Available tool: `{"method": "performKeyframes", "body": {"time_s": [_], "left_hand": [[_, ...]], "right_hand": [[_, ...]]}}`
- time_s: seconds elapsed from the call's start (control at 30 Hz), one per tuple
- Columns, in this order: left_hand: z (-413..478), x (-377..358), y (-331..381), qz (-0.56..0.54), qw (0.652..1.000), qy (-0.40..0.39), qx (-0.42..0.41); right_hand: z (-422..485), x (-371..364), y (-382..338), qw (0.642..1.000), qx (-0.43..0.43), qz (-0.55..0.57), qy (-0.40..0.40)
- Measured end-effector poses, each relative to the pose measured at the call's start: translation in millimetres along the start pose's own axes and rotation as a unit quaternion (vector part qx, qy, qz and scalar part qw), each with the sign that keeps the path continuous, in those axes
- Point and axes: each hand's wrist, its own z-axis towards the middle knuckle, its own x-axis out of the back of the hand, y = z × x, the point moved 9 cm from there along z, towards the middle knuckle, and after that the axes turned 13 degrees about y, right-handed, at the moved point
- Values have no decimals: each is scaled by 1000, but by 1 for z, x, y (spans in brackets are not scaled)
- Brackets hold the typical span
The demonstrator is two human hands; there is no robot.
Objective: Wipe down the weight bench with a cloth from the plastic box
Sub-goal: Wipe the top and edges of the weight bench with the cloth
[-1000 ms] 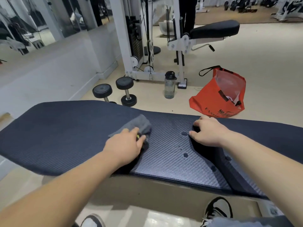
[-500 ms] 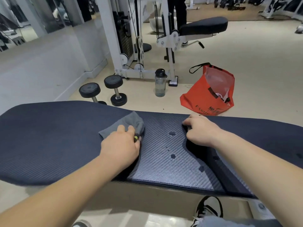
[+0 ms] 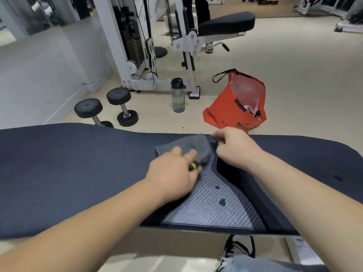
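The left hand (image 3: 172,173) has slid the grey cloth (image 3: 184,147) to the right along the bench (image 3: 68,163), its fingers (image 3: 191,154) lying flat on it, just beside the right hand (image 3: 235,150), whose fingers are curled, holding what I cannot tell

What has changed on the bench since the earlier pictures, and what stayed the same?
The left hand pushed the grey cloth to the right across the weight bench, up to the right hand. The cloth now covers the spot where the farthest water drop lay; two drops remain on the textured panel. The right hand kept its grip on the pad edge. Nothing was let go.
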Motion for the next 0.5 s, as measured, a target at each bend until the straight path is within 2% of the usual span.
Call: {"method": "performKeyframes", "body": {"time_s": [0.07, 0.13, 0.2, 0.27, 0.33, 0.37, 0.43, 0.5], "left_hand": [[-31, 9, 22, -2, 997, 12, -82], [-28, 8, 3, 19, 996, 10, -91], [-7, 5, -37, 38, 999, 0, -7], [4, 10, -62, 39, 995, 27, 91], [-8, 9, -45, 43, 992, 47, 108], [-23, 8, -27, 38, 995, 46, 84], [-61, 13, 12, 5, 999, 26, -28], [-78, 16, 19, -30, 994, -20, -106]], "right_hand": [[1, 3, 1, 1000, 0, 6, 8], [0, 3, 4, 1000, -2, 12, 5], [-2, 2, 4, 1000, -1, 15, -8], [-5, 0, 1, 1000, 5, 22, -21], [-7, -1, -4, 999, 19, 28, -25], [-8, -2, -7, 999, 27, 29, -25], [-11, -2, -17, 998, 43, 31, -32], [-18, -3, -29, 996, 66, 20, -48]]}}
